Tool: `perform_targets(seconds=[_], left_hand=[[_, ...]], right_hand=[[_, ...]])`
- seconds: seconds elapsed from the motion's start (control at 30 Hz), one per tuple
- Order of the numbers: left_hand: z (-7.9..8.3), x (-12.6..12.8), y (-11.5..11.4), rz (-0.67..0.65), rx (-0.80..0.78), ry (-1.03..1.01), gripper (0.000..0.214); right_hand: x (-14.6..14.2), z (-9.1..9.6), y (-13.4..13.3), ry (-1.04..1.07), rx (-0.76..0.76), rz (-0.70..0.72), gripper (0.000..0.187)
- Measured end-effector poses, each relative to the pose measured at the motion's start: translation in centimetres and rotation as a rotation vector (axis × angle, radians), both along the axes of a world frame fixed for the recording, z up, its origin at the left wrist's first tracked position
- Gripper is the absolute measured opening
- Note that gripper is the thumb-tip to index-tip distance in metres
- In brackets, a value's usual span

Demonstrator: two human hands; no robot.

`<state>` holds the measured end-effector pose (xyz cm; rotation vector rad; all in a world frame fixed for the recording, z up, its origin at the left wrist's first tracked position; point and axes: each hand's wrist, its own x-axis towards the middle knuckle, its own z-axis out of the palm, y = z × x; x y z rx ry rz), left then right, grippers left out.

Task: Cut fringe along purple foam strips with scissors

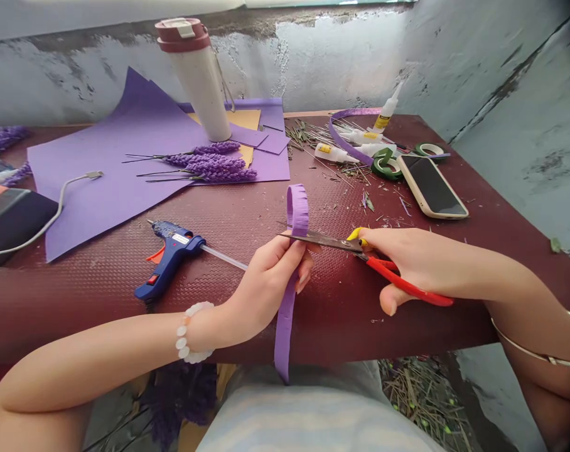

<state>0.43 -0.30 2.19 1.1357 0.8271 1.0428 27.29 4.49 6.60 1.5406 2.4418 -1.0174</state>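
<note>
Left hand [275, 270]: pinches purple strip [298, 212]
Right hand [402, 254]: holds scissors [333, 241], strip at nine o'clock
Strip axis: twelve-to-six, left nearer

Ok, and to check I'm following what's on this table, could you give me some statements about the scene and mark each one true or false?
1. The left hand holds a purple strip. True.
2. The scissors are in the left hand. False: the right hand holds them.
3. A blue glue gun lies on the table. True.
4. The phone lies on the large purple sheet. False: it lies on the table, toward the right of the picture.
5. The upper end of the strip curls into a loop. True.
6. The beaded bracelet is on the right arm. False: it is on the left wrist; the right arm wears a thin bangle.
</note>
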Motion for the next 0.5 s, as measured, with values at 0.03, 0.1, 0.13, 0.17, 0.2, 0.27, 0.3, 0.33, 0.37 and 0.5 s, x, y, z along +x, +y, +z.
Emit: perform_targets(seconds=[0.03, 0.1, 0.13, 0.17, 0.2, 0.27, 0.3, 0.33, 0.37, 0.5], left_hand=[[0.01, -0.06, 0.04, -0.005, 0.014, 0.056, 0.046], [0.02, -0.14, 0.12, -0.026, 0.031, 0.143, 0.051], [0.03, -0.15, 0.15, -0.034, 0.032, 0.159, 0.052], [0.03, -0.15, 0.18, -0.036, 0.029, 0.161, 0.053], [0.04, -0.13, 0.21, -0.032, 0.026, 0.154, 0.052], [0.06, -0.1, 0.25, -0.022, 0.025, 0.124, 0.051], [0.07, -0.09, 0.26, -0.02, 0.024, 0.113, 0.052], [0.08, -0.09, 0.27, -0.019, 0.024, 0.107, 0.054], [0.09, -0.09, 0.28, -0.017, 0.022, 0.104, 0.056], [0.08, -0.08, 0.24, 0.003, -0.004, 0.104, 0.058]], right_hand=[[-0.06, -0.15, -0.02, 0.005, 0.038, 0.0, 0.073], [-0.11, -0.36, -0.12, 0.01, 0.094, 0.003, 0.078], [-0.1, -0.41, -0.18, 0.007, 0.105, 0.005, 0.078], [-0.08, -0.45, -0.23, 0.003, 0.109, 0.006, 0.079], [-0.04, -0.48, -0.27, 0.003, 0.111, 0.009, 0.079], [0.07, -0.57, -0.27, 0.009, 0.112, 0.013, 0.08], [0.12, -0.64, -0.22, 0.018, 0.113, 0.017, 0.079], [0.17, -0.72, -0.15, 0.031, 0.112, 0.023, 0.078], [0.21, -0.81, -0.05, 0.046, 0.108, 0.031, 0.077], [0.23, -1.02, 0.31, 0.092, 0.081, 0.045, 0.073]])
